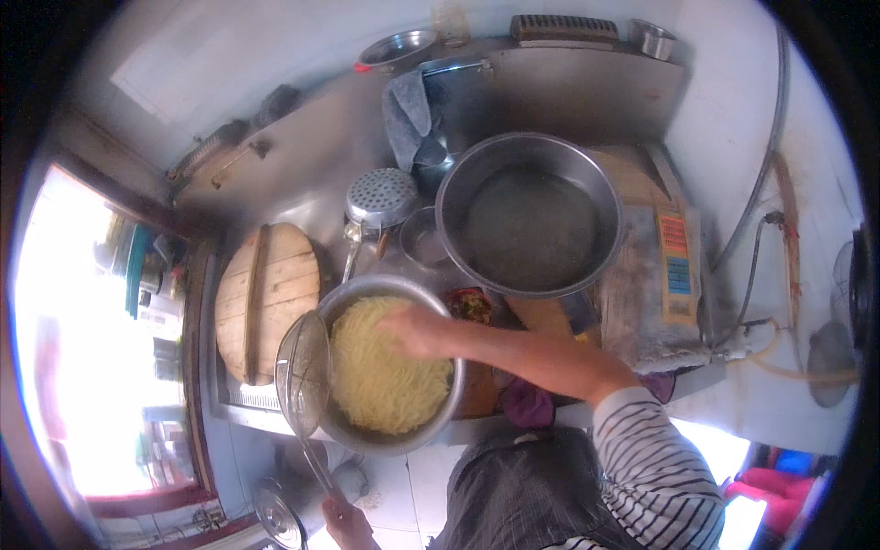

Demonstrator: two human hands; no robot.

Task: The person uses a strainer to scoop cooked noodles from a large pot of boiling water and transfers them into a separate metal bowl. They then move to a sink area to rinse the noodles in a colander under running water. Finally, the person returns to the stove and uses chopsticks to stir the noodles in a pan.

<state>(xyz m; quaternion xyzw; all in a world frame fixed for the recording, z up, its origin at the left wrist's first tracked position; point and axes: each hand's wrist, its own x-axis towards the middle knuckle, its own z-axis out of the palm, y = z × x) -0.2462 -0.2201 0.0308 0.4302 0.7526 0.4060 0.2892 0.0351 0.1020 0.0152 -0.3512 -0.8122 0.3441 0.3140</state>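
A wide metal basin (431, 302) at the counter's front edge holds a heap of pale yellow shreds (390, 380), perhaps shredded potato. My right hand (417, 332) reaches across from the right over the heap's upper part, its fingers curled together and pointing left. Anything between those fingers is hidden. Low in the view, my left hand (346, 524) is closed round the handle of a wire-mesh strainer (304, 371). The strainer's round bowl stands tilted against the left rim of the basin.
A large dark pan (600, 261) with liquid sits behind and right of the basin. Left lies a round wooden lid (275, 302); behind, a perforated ladle (380, 197) and a small pot (422, 238). A grey cloth (408, 115) hangs at the back. A cardboard piece (676, 266) lies at right.
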